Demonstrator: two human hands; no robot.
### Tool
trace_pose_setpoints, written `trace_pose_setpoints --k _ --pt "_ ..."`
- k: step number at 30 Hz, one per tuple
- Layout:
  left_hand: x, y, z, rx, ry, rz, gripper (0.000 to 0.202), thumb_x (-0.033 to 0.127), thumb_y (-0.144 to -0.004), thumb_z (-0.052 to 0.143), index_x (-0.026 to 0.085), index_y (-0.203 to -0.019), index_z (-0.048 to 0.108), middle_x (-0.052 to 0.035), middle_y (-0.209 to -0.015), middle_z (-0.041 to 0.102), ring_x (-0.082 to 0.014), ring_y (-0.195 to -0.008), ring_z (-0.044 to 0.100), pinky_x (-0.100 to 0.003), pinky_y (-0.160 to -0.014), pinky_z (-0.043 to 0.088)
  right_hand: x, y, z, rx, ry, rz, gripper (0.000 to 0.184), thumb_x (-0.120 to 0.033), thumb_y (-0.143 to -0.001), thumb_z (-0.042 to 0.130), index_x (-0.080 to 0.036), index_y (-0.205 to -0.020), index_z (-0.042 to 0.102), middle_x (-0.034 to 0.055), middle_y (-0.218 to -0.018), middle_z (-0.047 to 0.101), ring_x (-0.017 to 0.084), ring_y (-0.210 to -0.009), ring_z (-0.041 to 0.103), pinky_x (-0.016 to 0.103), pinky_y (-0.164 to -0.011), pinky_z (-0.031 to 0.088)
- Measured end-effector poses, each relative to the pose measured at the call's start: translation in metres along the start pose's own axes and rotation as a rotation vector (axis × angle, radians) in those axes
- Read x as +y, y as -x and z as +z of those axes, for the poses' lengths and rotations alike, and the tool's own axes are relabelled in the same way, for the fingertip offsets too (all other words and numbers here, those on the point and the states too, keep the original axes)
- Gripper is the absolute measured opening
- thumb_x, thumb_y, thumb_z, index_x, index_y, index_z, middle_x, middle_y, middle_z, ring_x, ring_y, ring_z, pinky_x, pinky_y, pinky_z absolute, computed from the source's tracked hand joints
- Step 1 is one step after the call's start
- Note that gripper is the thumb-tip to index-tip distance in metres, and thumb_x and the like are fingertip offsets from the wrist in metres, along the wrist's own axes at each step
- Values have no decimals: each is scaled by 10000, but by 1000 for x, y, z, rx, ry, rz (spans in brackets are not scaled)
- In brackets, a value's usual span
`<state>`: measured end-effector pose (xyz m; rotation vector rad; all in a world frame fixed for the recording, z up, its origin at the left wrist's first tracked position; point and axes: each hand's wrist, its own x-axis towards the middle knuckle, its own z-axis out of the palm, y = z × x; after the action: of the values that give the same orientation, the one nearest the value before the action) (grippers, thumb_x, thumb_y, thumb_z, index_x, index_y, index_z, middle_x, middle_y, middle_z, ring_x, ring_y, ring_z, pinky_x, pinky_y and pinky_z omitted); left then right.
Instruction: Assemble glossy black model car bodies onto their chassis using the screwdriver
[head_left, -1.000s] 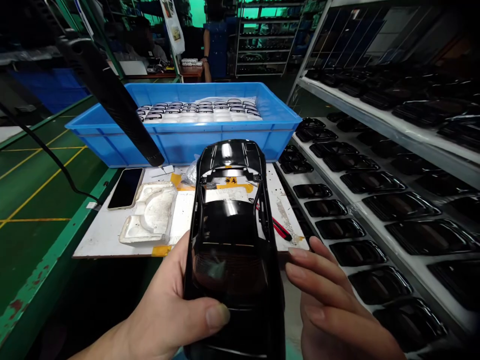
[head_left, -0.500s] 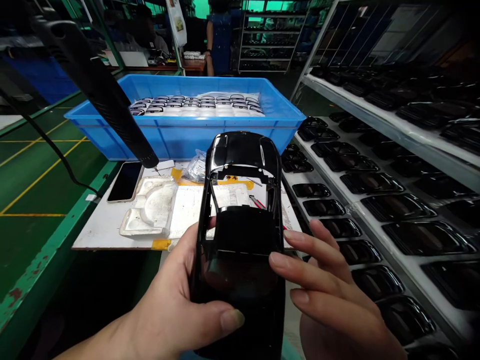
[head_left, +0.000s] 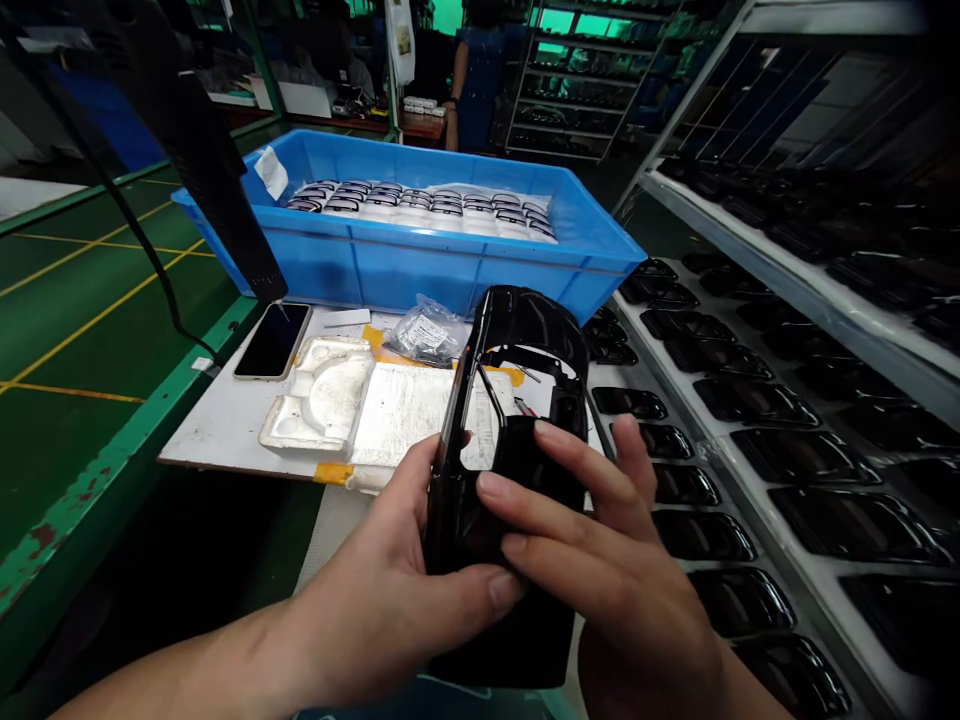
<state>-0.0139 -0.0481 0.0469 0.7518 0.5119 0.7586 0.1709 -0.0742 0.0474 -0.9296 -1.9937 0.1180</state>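
Note:
A glossy black model car body shell (head_left: 532, 320) with open window holes is held up in front of me, tilted slightly. My left hand (head_left: 390, 590) is wrapped round its left side, thumb lying across the near end. The fingers of my right hand (head_left: 622, 545) are spread, with fingertips resting on the shell's top surface. Beyond the shell lies a worn white foam cradle (head_left: 322, 400) on a white board (head_left: 217, 425). Part of a small red-handled tool (head_left: 525, 408) shows through the shell's window opening.
A black electric screwdriver (head_left: 202, 180) hangs at the left above a phone (head_left: 272, 342). Behind the board stands a blue bin (head_left: 420, 260) with rows of small parts. A plastic bag (head_left: 426, 335) lies before it. Racks of black shells (head_left: 712, 540) line the right. A person (head_left: 484, 80) stands far back.
The shell has turned and moved slightly right in my left hand. My right hand has moved left, from the shell's right edge onto its top. The camera view has shifted.

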Motion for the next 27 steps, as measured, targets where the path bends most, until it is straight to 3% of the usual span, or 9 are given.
trace_pose_setpoints --k 3,6,9,12,15,19,21,24,27 --pt "0 -1 -3 20 11 -19 562 226 -830 832 250 -1299 523 -48 -1162 686 -212 -1096 669 -259 -894 538 -7 -2 7 -50 -24 25 392 -444 -1079 355 -226 -1194 660 -52 -1414 631 274 -1485 402 555 -1311 -4" --pt "2 -2 -10 10 28 -5 535 294 -878 786 237 -1350 540 -96 -1247 671 -259 -1137 657 -319 -931 539 -7 3 8 139 -145 200 372 -445 -1075 357 -352 -1320 622 -100 -1551 484 273 -1510 359 585 -1309 32" --pt "5 -2 -15 37 22 15 480 386 -950 686 225 -1381 550 -124 -1288 661 -288 -1170 645 -361 -966 527 1 13 8 321 -301 332 374 -487 -1011 523 -348 -1344 619 -9 -1571 450 327 -1506 345 633 -1269 199" --pt "7 -5 -14 92 3 42 401 385 -1001 599 206 -1360 592 -124 -1285 668 -282 -1175 640 -360 -987 514 11 23 8 322 -387 413 292 -316 -979 613 -272 -1264 659 80 -1515 485 314 -1473 395 548 -1208 370" --pt "7 -7 -10 116 18 46 374 353 -1019 565 203 -1359 606 -119 -1263 684 -271 -1147 657 -357 -975 524 16 30 9 257 -387 460 290 -234 -949 643 -252 -1237 663 100 -1510 476 300 -1453 417 510 -1200 389" --pt "6 -8 -8 123 17 53 372 356 -1010 586 207 -1349 613 -114 -1262 690 -260 -1133 670 -359 -992 525 19 30 1 212 -336 419 314 -202 -914 688 -219 -1226 653 124 -1473 497 306 -1414 452 522 -1184 395" --pt "4 -8 -9 107 8 73 427 425 -972 644 197 -1331 616 -122 -1270 687 -280 -1151 665 -378 -1012 521 19 23 -8 179 -256 312 328 -125 -866 725 -179 -1180 645 122 -1340 578 270 -1303 538 465 -1123 455" --pt "-1 -7 -13 54 18 86 711 612 -799 771 197 -1346 589 -142 -1283 679 -342 -1183 649 -421 -1016 526 16 6 -25 -25 -96 71 266 -29 -815 736 -144 -1025 620 44 -974 646 162 -941 607 342 -846 529" --pt "-5 -7 -14 31 43 59 915 661 -651 843 214 -1388 538 -148 -1314 662 -376 -1205 637 -430 -994 538 9 -15 -38 -278 96 -73 84 -75 -888 669 -149 -908 632 15 -773 614 133 -712 515 314 -612 413"
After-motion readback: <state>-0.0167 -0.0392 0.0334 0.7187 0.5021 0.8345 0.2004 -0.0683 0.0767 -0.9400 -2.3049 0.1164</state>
